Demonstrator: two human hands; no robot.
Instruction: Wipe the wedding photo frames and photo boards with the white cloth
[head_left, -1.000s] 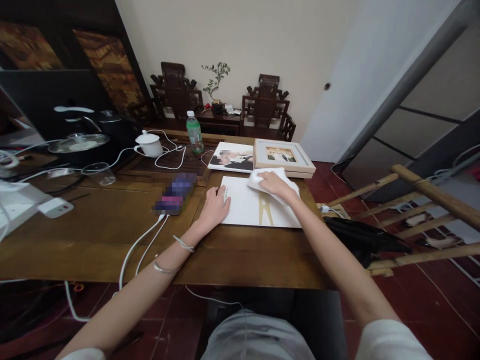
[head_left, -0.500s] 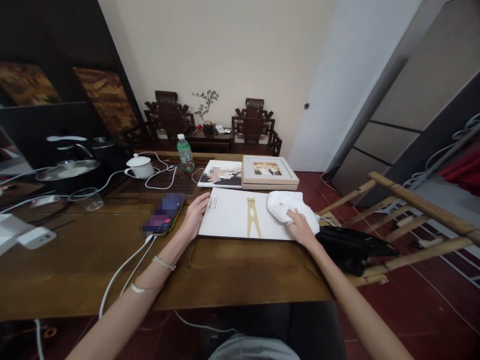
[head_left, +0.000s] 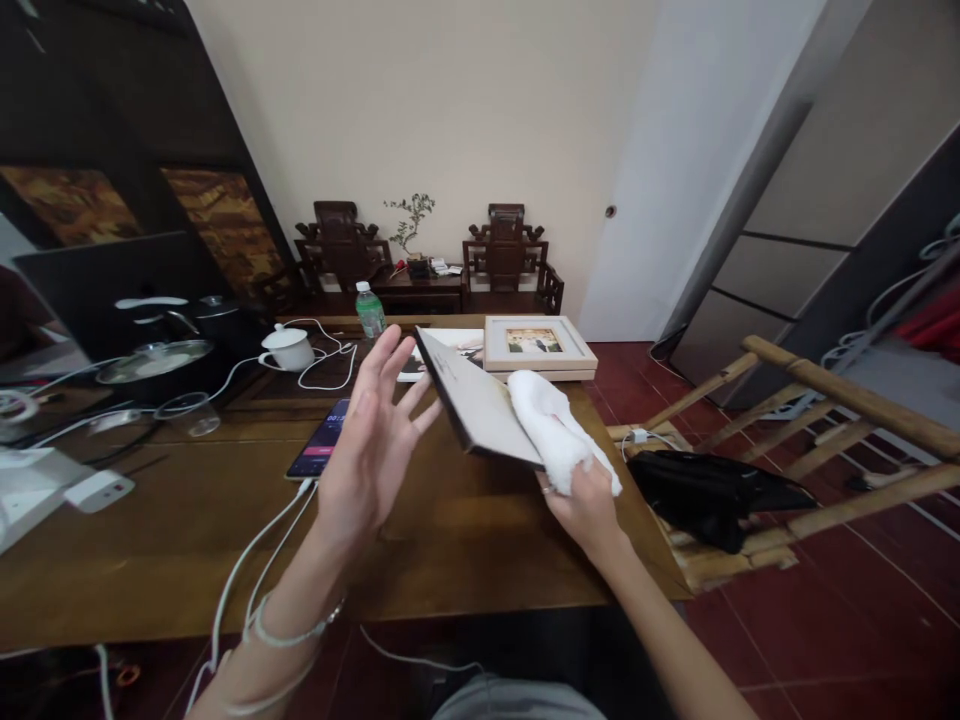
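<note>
My right hand (head_left: 581,505) grips the near edge of a white album (head_left: 476,405) and holds it tilted up off the wooden table (head_left: 187,520), with a white cloth (head_left: 551,430) pinched against its cover. My left hand (head_left: 371,445) hovers just left of the album, palm facing it, fingers spread and empty. A phone (head_left: 321,452) on a white cable lies on the table behind the left hand.
A framed photo (head_left: 536,342) on a box and a printed photo (head_left: 454,350) lie at the far side. A green bottle (head_left: 369,310), a white lidded cup (head_left: 286,348), pots (head_left: 154,360) and cables stand at left. A bamboo chair (head_left: 795,470) with a black bag (head_left: 709,490) is at right.
The album was flat on the table with the right hand wiping it. Now the right hand has lifted and tilted it, and the left hand has come off its edge and opened.
</note>
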